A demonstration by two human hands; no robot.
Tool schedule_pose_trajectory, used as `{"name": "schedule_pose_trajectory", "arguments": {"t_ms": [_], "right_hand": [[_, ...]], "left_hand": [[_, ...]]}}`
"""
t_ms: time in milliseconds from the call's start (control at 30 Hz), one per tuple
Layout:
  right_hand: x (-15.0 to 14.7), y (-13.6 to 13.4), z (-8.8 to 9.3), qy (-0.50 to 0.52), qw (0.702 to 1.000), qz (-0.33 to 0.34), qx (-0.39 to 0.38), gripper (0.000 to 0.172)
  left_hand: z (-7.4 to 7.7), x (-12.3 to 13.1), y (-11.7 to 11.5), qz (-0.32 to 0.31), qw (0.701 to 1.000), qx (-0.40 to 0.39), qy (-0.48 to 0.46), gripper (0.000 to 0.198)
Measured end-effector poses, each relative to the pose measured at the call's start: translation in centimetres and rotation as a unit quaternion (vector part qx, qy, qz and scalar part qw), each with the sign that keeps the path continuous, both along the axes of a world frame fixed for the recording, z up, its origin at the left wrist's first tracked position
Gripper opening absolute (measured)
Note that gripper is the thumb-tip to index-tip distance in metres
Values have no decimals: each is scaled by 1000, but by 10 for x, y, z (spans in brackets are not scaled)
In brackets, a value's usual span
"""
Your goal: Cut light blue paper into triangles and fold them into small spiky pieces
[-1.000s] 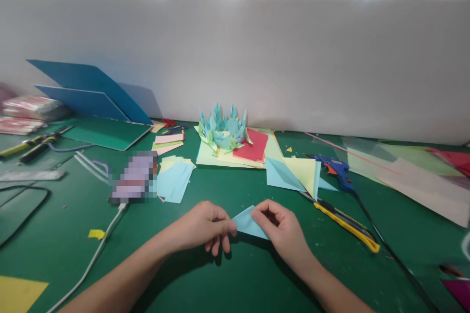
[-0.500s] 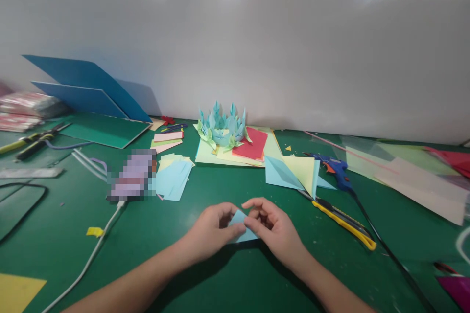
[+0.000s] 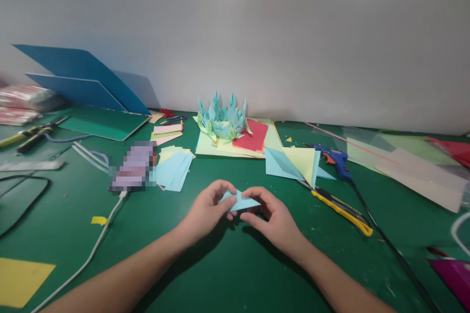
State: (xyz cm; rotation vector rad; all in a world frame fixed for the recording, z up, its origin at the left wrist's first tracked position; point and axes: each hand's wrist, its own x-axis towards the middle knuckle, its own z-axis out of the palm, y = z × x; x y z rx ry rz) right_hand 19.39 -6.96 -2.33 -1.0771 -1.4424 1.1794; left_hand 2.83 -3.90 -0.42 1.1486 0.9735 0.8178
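Observation:
A small piece of light blue folded paper is raised above the table, its outline pointed towards the right. My left hand pinches its left part between thumb and fingers. My right hand is at the paper's right end, the index fingertip at the upper edge and the thumb held apart below. Beyond the hands stands a light blue folded paper crown with pale green leaf shapes, on a stack of coloured sheets.
Left of my hands lie light blue paper pieces and a blurred-out phone with a white cable. On the right are folded sheets, a yellow utility knife and a blue glue gun. Pliers lie far left.
The folded paper has turned and now shows a pointed end to the right. My right thumb has come off it and dropped lower. The camera view has tilted down slightly.

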Motion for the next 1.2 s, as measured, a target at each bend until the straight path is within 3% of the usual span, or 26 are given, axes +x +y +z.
{"name": "schedule_pose_trajectory", "arguments": {"t_ms": [200, 333, 833, 1067, 1200], "right_hand": [[2, 1, 1, 3, 1000, -22, 0, 20], [4, 1, 3, 27, 999, -12, -17, 22], [6, 2, 5, 48, 996, -4, -69, 27], [7, -1, 7, 52, 996, 0, -67, 27], [8, -1, 8, 40, 997, -1, -68, 31]], "left_hand": [[7, 2, -2, 16, 991, -120, -57, 38], [8, 2, -1, 28, 984, -157, -85, 41], [8, 1, -1, 8, 984, -167, -69, 34], [4, 0, -2, 2, 982, -166, -86, 51], [4, 1, -3, -6, 981, -171, -94, 46]]}}
